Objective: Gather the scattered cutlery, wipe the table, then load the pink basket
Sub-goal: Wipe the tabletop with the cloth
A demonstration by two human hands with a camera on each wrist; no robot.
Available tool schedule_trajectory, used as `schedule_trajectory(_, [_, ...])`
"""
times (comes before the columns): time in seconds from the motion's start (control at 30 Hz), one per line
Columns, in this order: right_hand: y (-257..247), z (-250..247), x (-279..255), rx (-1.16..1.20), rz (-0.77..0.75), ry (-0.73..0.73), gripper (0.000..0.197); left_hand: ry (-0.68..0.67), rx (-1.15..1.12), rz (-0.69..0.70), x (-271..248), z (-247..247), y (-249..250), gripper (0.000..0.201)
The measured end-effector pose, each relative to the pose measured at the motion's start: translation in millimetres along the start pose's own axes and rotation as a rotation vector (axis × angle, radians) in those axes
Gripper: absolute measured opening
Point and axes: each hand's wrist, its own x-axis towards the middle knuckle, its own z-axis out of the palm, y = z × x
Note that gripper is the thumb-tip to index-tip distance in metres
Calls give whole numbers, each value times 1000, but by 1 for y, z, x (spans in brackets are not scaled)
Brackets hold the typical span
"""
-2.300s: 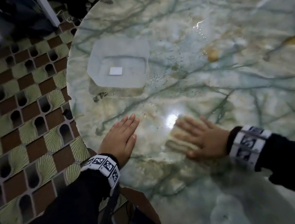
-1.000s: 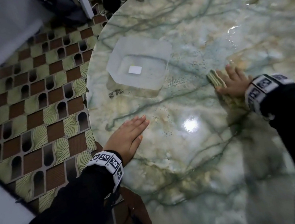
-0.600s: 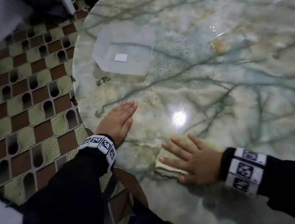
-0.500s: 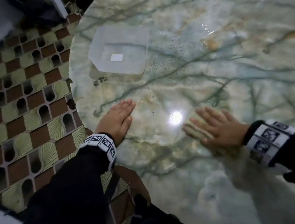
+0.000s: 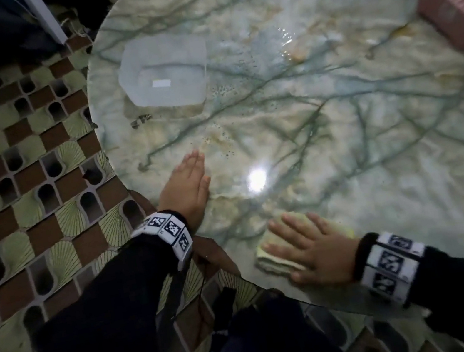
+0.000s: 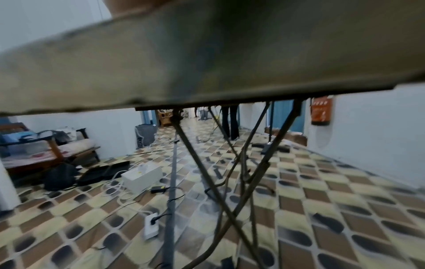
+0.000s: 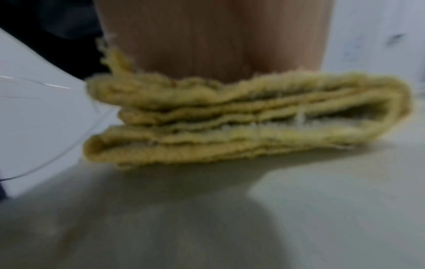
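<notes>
Marble-patterned, the table [image 5: 339, 125] in the head view bore the right hand [image 5: 312, 251] pressing a folded yellow cloth [image 5: 267, 258] with straight fingers near the front edge, the left hand [image 5: 186, 190] flat, and the pink basket [image 5: 457, 12] far right. Left wrist showed the table's edge [image 6: 207, 63] and patterned floor [image 6: 322, 200]; right wrist showed the cloth [image 7: 241, 118] under the palm.

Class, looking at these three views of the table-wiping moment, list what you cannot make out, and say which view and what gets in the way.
- Pink basket: head view, cut off by the right edge; contents unseen.
- Cutlery: in no view.
- Yellow cloth: head view, mostly under the right hand; right wrist view blurred.
- Left hand: left wrist view blocked by the table edge.
- Clear container: its label is too small.
</notes>
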Motion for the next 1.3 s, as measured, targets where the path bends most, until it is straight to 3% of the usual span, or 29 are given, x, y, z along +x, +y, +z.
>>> schedule_trajectory(0.07, [64,20,-12,-43,134,-115,62,-25,-49,18,-15,8,22,66])
schedule_trajectory(0.13, [119,4,-3,24,403,-148,61,-82,-65,34,-30,19,41,69])
schedule_trajectory(0.2, [144,-28,14,242,674,-211,64,-121,-29,27,-45,31,56,74])
schedule_trajectory(0.27, [141,-39,37,338,754,-142,65,-116,32,-8,-52,38,65,77])
schedule_trajectory(0.33, [103,-39,59,373,611,-140,65,-94,37,-57,-54,41,71,72])
schedule_trajectory(0.4, [59,-20,54,192,341,-71,57,-85,50,-74,-54,43,76,76])
schedule_trajectory(0.5, [18,11,-7,44,60,-2,66,-78,97,-88,-56,48,80,84])
schedule_trajectory(0.6, [37,31,-88,46,-129,-51,80,-63,131,-118,-57,49,82,84])
schedule_trajectory(0.67, [82,28,-106,-8,-46,-91,70,-49,114,-136,-57,50,87,84])
schedule_trajectory(0.73, [140,16,-97,71,170,-201,67,-21,79,-155,-59,51,97,82])
schedule_trajectory(0.8, [194,2,-73,291,478,-238,69,10,43,-165,-60,57,118,75])
schedule_trajectory(0.87, [211,-5,-42,309,560,-179,79,45,-15,-162,-59,68,146,71])
schedule_trajectory(0.93, [188,-11,-17,296,485,-169,72,73,-62,-168,-56,81,168,66])
schedule_trajectory(1.0, [142,-12,-16,277,281,-219,67,87,-53,-198,-53,88,175,64])
schedule_trajectory(1.07, [99,-1,-40,238,36,-250,69,93,-29,-225,-52,90,173,64])
schedule_trajectory(1.13, [83,23,-85,61,-229,-171,73,101,-15,-220,-52,91,171,64])
schedule_trajectory(1.23, [108,30,-142,57,-179,-219,89,112,-3,-202,-50,91,172,70])
schedule_trajectory(1.3, [145,22,-157,-13,-176,-345,83,103,7,-208,-50,91,174,70])
